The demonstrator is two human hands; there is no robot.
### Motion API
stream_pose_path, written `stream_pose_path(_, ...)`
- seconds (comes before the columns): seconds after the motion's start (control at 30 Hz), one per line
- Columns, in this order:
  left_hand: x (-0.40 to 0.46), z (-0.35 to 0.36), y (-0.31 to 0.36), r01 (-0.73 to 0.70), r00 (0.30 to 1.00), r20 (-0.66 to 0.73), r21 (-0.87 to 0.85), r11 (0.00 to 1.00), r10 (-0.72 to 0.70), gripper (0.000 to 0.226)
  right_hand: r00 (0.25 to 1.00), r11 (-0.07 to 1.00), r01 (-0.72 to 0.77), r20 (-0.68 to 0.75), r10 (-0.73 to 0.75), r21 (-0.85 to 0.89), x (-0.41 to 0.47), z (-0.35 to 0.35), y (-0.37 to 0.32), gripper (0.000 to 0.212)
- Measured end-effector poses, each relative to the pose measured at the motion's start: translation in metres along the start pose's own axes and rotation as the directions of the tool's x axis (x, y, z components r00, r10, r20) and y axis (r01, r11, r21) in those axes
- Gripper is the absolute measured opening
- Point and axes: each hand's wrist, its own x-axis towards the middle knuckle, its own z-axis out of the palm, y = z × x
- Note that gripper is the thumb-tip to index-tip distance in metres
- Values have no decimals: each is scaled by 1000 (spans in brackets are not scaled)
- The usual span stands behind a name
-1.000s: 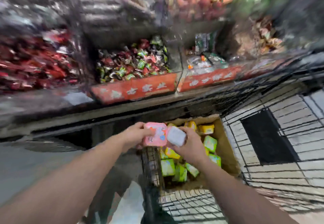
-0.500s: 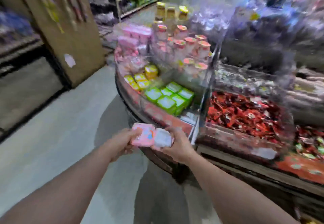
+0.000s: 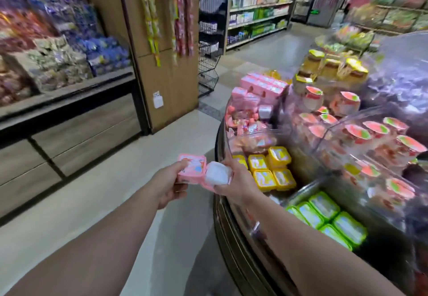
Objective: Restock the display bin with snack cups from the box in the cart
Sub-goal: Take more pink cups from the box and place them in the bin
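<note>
Shop aisle floor is seen left of the round display bin (image 3: 222, 203). Beside its rim, a pink cup (image 3: 191, 168) is pinched by the left hand (image 3: 169, 184); a second, upturned cup (image 3: 218, 175) is gripped by the right hand (image 3: 238, 180).

Bright indoor light, blurred edges

Mid-frame: left hand (image 3: 170, 185) gripping pink snack cup (image 3: 191, 168), lid up; right hand (image 3: 238, 181) gripping a second cup (image 3: 217, 176), white bottom showing. At right: display bin (image 3: 222, 205) with yellow cups (image 3: 271, 168), green cups (image 3: 328, 219).
</note>
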Motion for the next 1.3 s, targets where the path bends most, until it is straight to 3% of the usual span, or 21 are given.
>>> stream_pose_path(0.13, 66, 0, 67, -26, 999, -20, 15, 1000, 26, 23, 1000, 1000, 8, 20, -8, -24, 99, -17, -11, 61)
stream_pose_path(0.4, 222, -7, 165, -94, 996, 12, 20, 995, 94, 26, 995, 998, -41, -96, 37, -42, 262, -26, -13, 64)
stream_pose_path(0.57, 330, -11, 232, -121, 979, 179, 129, 984, 97, 22, 955, 989, -146, -261, 140, -1, 354, -26, -12, 77)
stream_pose_path(0.83, 453, 28, 332, -141, 893, 450, 326, 935, -22, 18, 767, 925, -325, -518, 378, 195, 434, -46, -10, 48)
stream_pose_path(1.0, 491, 106, 340, -216, 775, 617, 457, 863, -133, 15, 600, 867, -388, -629, 494, 311, 434, -80, 22, 39)
stream_pose_path(1.3, 542, 177, 343, -357, 750, 650, 554, 753, -123, 39, 400, 767, -422, -660, 636, 484, 448, -113, 60, 55)
